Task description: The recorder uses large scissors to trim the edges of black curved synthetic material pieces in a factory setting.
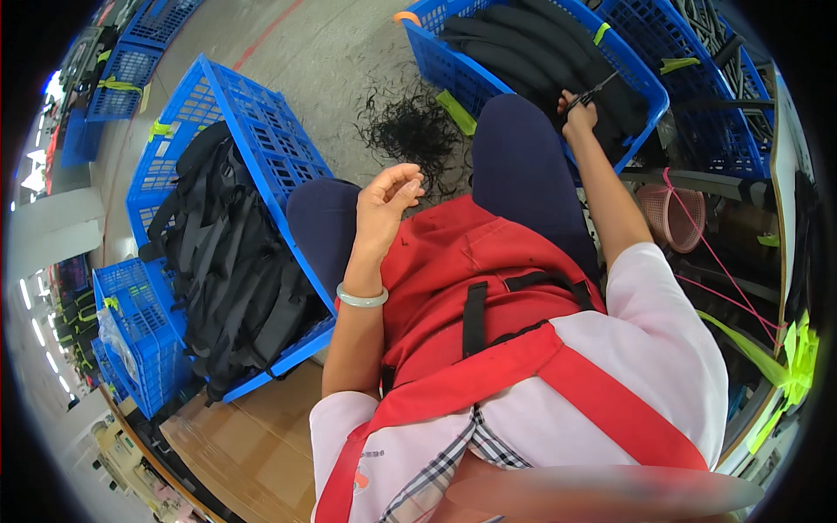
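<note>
My right hand [578,116] is closed around a pair of dark scissors [600,91], whose blades point up and to the right. It is over a blue basket [649,131] of long, curved black padded pieces [558,44], close to the pieces at its right side. Above my lap, my left hand [390,200] is raised with its fingers curled in toward the thumb, and nothing shows in it. Left of my legs, a tilted blue basket [292,131] holds a heap of black straps and padded pieces [235,270].
Black thread scraps [410,131] lie piled on the floor between the baskets. More blue crates [144,305] stand at the left, others [680,70] at the far right. A pink basket [671,216] is by my right arm. Cardboard [253,436] lies at the lower left.
</note>
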Demonstrator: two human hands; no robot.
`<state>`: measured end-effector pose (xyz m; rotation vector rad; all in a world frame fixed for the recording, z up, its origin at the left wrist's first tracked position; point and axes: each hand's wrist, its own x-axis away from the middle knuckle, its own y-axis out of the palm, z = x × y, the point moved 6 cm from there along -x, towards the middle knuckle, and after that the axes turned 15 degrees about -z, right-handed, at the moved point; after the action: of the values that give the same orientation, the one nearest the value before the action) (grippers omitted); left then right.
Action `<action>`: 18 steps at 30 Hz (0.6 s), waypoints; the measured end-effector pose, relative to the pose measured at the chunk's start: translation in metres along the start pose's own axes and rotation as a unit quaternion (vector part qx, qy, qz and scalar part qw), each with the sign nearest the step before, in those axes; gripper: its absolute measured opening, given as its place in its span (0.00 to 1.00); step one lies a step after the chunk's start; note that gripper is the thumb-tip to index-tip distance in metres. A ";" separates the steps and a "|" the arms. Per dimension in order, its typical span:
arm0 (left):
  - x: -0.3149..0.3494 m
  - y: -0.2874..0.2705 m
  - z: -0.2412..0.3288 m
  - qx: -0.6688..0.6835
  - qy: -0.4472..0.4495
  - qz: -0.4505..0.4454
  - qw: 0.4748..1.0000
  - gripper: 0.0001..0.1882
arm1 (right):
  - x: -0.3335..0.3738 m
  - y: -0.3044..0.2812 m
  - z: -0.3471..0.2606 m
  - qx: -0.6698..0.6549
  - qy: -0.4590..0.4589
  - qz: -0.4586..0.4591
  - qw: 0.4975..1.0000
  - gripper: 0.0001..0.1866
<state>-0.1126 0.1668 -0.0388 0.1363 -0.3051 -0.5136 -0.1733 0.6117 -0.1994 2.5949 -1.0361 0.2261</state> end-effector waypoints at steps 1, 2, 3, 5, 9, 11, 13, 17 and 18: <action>0.005 -0.003 -0.001 -0.031 -0.002 -0.003 1.000 0.12 | 0.014 0.005 0.013 0.016 0.008 -0.036 0.999 0.13; 0.006 -0.004 0.000 -0.032 0.008 0.000 0.999 0.11 | 0.016 0.002 0.018 0.024 0.006 -0.047 0.999 0.11; 0.013 -0.010 0.001 -0.032 0.004 0.020 0.999 0.11 | 0.021 0.012 0.021 0.040 0.013 -0.077 0.996 0.09; 0.030 -0.024 0.012 -0.057 0.047 0.053 0.996 0.10 | 0.029 0.035 0.012 0.117 0.019 -0.129 0.984 0.05; 0.076 -0.040 0.036 -0.057 0.124 0.126 0.983 0.07 | 0.045 0.073 -0.039 0.133 0.040 -0.289 0.947 0.19; 0.103 -0.060 0.035 0.009 0.157 0.174 0.972 0.07 | 0.033 0.079 -0.060 0.148 -0.006 -0.349 0.925 0.19; 0.146 -0.097 0.028 0.013 0.167 0.250 0.954 0.08 | 0.036 0.107 -0.056 0.204 -0.031 -0.391 0.897 0.19; 0.247 -0.183 -0.028 -0.041 0.067 0.416 0.906 0.10 | 0.117 0.183 -0.060 0.525 -0.187 -0.347 0.754 0.20; 0.261 -0.198 -0.045 0.071 0.074 0.443 0.891 0.14 | 0.131 0.192 -0.065 0.552 -0.190 -0.354 0.730 0.20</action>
<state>0.0258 -0.1326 -0.0555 0.1607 -0.2236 0.4302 -0.2128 0.4213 -0.0563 3.9999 0.3038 0.1154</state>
